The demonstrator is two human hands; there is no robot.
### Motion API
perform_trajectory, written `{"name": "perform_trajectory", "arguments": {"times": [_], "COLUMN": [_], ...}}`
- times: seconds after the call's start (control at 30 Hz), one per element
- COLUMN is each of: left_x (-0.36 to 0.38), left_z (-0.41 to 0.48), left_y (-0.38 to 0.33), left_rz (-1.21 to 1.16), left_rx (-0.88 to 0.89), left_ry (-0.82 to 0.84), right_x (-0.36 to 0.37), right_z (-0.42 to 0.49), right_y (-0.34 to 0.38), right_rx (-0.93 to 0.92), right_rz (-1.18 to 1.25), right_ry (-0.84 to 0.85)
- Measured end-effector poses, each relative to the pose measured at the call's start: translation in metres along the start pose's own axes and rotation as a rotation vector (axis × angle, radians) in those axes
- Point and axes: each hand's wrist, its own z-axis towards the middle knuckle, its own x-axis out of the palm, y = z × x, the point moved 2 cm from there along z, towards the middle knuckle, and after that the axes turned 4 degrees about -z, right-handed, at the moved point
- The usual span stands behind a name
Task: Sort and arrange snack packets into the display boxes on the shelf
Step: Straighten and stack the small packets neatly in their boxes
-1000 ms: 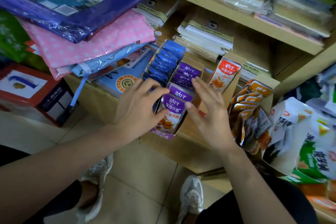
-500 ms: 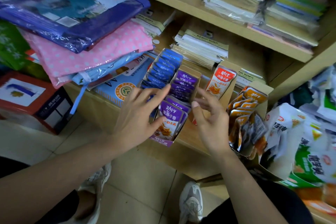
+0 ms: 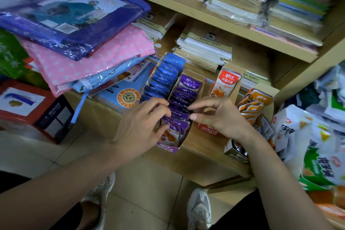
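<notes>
Both hands are on the purple packets [image 3: 183,95], mid-row in the purple box [image 3: 168,148] at the front edge of the lower shelf [image 3: 196,157].

Left hand [image 3: 141,127]: fingers curled over the row from the left, thumb pressed on the front packets, so it grips a bunch of them. The front few packets sit under and behind its fingers; the rest of the row runs back, away from the hand.

Right hand [image 3: 220,115]: comes in from the right with a narrow grip, index tip and thumb tip pinching the right edge of the same row, other fingers curled. It is opposite the left hand, with the packets between them.

Neighbours:
- Blue packets [image 3: 165,74] in their own box, touching the purple box on its left, packed upright.
- One red packet [image 3: 226,84] standing upright at the back of the next box to the right, beyond the right hand.
- Orange packets [image 3: 255,102] further right, leaning and untidy, just beside the right wrist.

Big snack bags [image 3: 308,145] are piled at far right. Pink polka-dot package [image 3: 89,56] is stacked at upper left.
</notes>
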Motion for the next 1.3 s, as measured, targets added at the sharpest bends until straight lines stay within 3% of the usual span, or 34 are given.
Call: {"name": "perform_trajectory", "arguments": {"times": [0.27,0.47,0.63,0.8,0.97,1.13,1.3], "left_x": [0.004,0.007,0.015,0.023,0.019,0.011,0.011], "left_z": [0.006,0.005,0.016,0.016,0.014,0.017,0.025], "left_y": [-0.002,0.0,0.004,0.009,0.011,0.008,0.009], "left_rz": [-0.085,-0.13,-0.057,-0.016,-0.068,-0.116,-0.11], "left_rx": [-0.005,-0.042,0.012,0.05,0.048,0.05,0.024], "left_ry": [-0.003,0.011,0.161,0.262,0.185,0.166,0.211], "right_x": [0.011,0.021,0.02,0.009,0.004,-0.009,0.0], "right_z": [0.001,0.005,0.014,0.018,0.035,0.043,0.048], "right_y": [-0.004,-0.004,-0.01,-0.007,-0.004,-0.01,-0.014], "right_rx": [-0.071,-0.056,0.022,-0.034,0.017,0.102,0.089], "right_rz": [-0.083,-0.261,-0.265,-0.272,-0.413,-0.207,-0.331], "right_ry": [-0.094,-0.302,-0.516,-0.397,-0.243,-0.523,-0.539]}}
